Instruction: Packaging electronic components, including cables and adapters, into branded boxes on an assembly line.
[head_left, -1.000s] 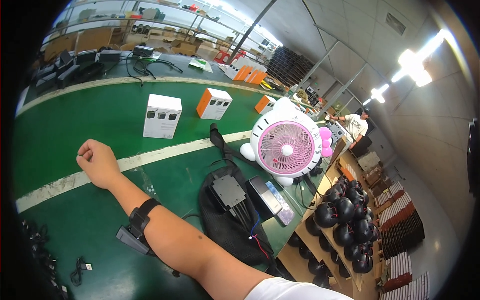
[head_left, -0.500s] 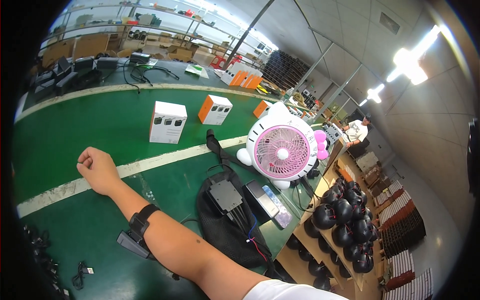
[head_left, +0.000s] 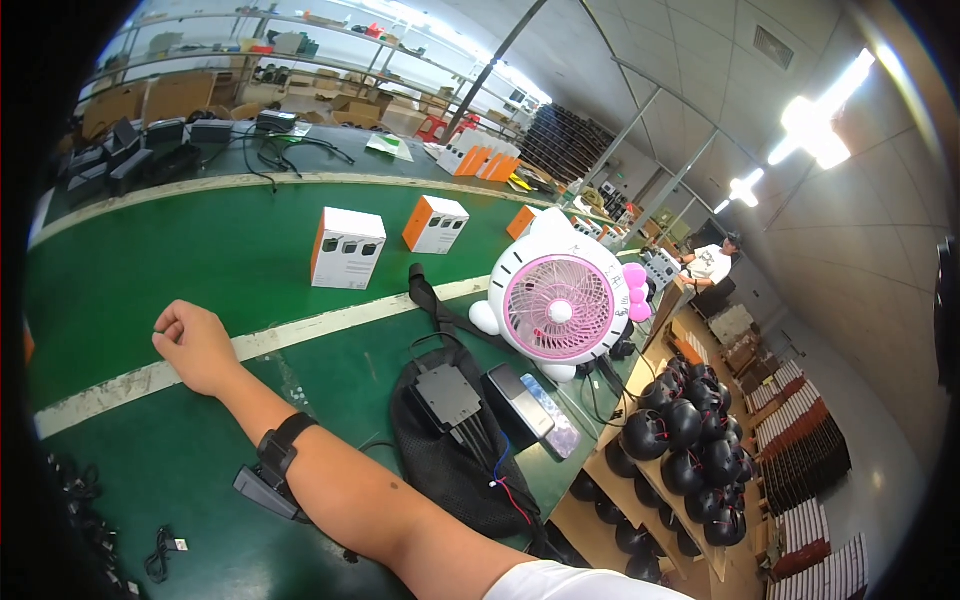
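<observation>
My right hand rests over the pale strip along the edge of the green belt, at the left. Its fingers are curled in, and nothing shows in them. A black band with a dark device is strapped round the forearm. My left hand is out of view. Nearest to the hand on the belt stands a white and orange box with pictures of dark devices on it. A second similar box stands beyond it to the right.
A white and pink fan stands at the table's right. Near it lie a black mesh bag, a power bank and a phone. Black helmet-like shells pile on a rack. A person works farther off.
The nearer box has shifted right along the belt, and the second box slightly right too. An orange edge has appeared at the far left. My right hand is nearly still.
</observation>
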